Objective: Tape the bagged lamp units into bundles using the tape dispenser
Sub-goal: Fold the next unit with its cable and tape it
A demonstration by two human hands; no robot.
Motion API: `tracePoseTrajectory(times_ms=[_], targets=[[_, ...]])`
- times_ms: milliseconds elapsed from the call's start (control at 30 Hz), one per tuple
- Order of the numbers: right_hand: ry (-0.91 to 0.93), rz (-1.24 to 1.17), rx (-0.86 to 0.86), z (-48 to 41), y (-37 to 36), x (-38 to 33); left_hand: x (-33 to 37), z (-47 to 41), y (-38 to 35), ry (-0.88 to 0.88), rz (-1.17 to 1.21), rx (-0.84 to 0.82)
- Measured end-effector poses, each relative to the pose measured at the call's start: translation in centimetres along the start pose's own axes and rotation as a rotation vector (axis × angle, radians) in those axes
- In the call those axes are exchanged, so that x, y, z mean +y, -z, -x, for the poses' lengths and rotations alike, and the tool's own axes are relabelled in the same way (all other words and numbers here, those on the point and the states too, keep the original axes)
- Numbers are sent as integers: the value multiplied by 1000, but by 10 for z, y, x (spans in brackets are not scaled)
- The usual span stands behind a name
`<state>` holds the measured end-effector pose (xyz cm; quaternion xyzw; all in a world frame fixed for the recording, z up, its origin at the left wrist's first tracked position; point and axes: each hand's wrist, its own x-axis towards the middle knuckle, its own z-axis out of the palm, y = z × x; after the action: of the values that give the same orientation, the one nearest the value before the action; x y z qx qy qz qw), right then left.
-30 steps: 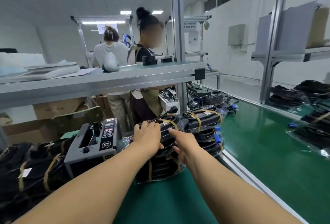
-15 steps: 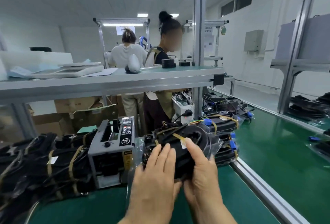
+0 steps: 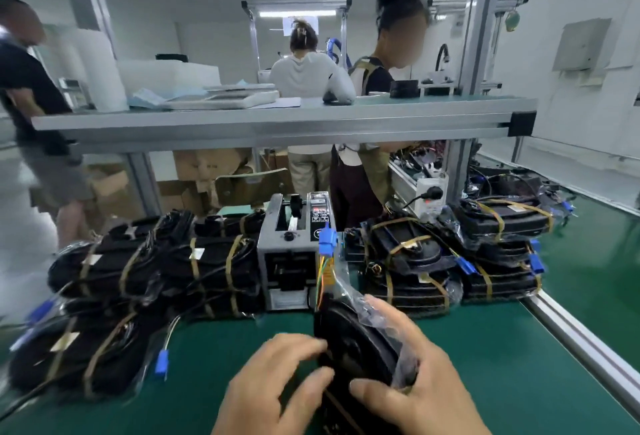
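Most of the lower frame is green bench [image 3: 485, 348]. Taped bundles [image 3: 156, 268] of black bagged units pile up at middle left, and more stacks [image 3: 408, 271] sit at middle right. Between them, at centre, stands the grey dispenser [image 3: 294, 251]. Just in front of it, at bottom centre, a bagged lamp unit [image 3: 360, 341] is held on edge above the bench. The right hand [image 3: 426, 389] wraps round it, thumb across its face. The left hand [image 3: 270, 389], blurred, seems to pinch its left edge. Its blue plug [image 3: 327, 238] sticks up before the dispenser.
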<state>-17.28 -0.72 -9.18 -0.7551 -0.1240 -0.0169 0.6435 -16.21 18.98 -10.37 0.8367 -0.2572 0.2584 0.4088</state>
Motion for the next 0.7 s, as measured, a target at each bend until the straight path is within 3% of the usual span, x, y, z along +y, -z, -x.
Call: tracePoseTrajectory(times_ms=[100, 267, 433, 500, 700], targets=[[-13, 56, -38, -4, -9, -4, 7, -30, 20, -58, 4, 10], [-32, 36, -54, -6, -13, 0, 8, -66, 40, -260, -57, -264], [-4, 74, -67, -8, -11, 2, 4, -83, 42, -293, 43, -427], [25, 45, -93, -8, -11, 2, 4, -85, 36, -238, 120, -434], [54, 19, -156, -10, -8, 1, 8, -84, 22, 205, 436, -405]])
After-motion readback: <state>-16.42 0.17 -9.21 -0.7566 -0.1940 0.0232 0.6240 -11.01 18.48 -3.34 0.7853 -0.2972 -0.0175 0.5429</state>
